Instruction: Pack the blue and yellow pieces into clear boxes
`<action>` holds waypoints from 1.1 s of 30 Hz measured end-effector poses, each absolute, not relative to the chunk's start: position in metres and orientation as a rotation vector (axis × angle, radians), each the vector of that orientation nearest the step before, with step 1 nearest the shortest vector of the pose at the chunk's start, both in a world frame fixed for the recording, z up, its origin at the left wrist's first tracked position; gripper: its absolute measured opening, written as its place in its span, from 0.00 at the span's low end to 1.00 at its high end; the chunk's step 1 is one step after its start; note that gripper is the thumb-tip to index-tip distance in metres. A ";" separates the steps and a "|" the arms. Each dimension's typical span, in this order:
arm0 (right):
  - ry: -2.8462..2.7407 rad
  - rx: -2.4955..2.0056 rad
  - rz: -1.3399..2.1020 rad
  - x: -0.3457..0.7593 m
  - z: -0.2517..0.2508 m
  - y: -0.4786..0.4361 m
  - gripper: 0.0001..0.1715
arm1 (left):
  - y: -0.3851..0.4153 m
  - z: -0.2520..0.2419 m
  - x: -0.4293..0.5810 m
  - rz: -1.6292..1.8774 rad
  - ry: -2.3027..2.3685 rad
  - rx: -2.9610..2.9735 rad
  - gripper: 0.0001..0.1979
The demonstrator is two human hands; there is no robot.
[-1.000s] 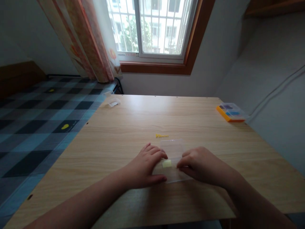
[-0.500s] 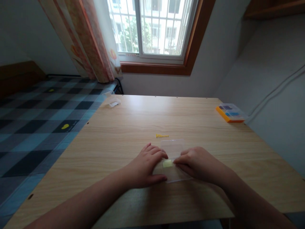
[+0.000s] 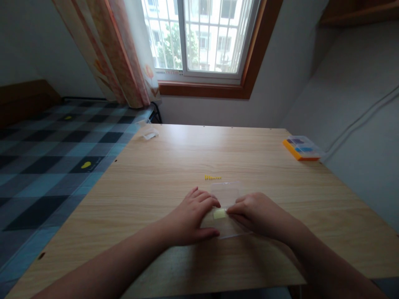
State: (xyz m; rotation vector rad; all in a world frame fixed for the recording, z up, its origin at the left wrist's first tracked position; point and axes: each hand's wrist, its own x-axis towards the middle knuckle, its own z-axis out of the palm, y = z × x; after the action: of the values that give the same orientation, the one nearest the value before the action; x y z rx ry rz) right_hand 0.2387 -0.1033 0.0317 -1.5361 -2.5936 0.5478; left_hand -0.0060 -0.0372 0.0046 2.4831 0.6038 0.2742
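Note:
A clear plastic box [image 3: 232,227] lies flat with its transparent lid [image 3: 226,193] folded back, away from me. My left hand [image 3: 195,218] spans the box's left side, thumb along the near edge and fingers by the hinge, holding it against the table. Inside the box is a pale yellow-green piece [image 3: 219,213], seemingly a small stack of strips. My right hand [image 3: 254,211] is closed in a pinch, its fingertips at the right end of that piece; what sits between them is too small to make out. Just beyond the lid, small yellow pieces [image 3: 213,177] stand in a row.
On the wooden table [image 3: 174,160], an orange case with a clear lid [image 3: 301,148] sits at the far right. Another clear container [image 3: 149,132] stands at the far left corner. A bed with a checked cover [image 3: 71,153] adjoins the left side.

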 end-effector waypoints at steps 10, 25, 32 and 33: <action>-2.603 -1.554 0.512 0.238 0.030 -0.104 0.13 | -0.037 0.005 -0.006 0.275 0.598 2.481 0.25; -2.305 -1.302 0.398 0.252 0.029 -0.105 0.12 | -0.037 0.005 -0.006 0.274 0.624 2.481 0.26; -1.846 -1.471 0.294 0.263 0.013 -0.086 0.27 | -0.038 0.005 -0.005 0.292 0.627 2.481 0.24; -1.823 -1.476 0.371 0.263 0.009 -0.083 0.28 | -0.037 0.004 -0.005 0.304 0.623 2.485 0.24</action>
State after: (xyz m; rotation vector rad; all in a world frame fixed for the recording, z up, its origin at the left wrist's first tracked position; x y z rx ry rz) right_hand 0.2633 -0.0829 0.0087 -1.4765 -1.8227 0.3711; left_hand -0.0054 -0.0374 0.0045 2.4849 0.6231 0.3037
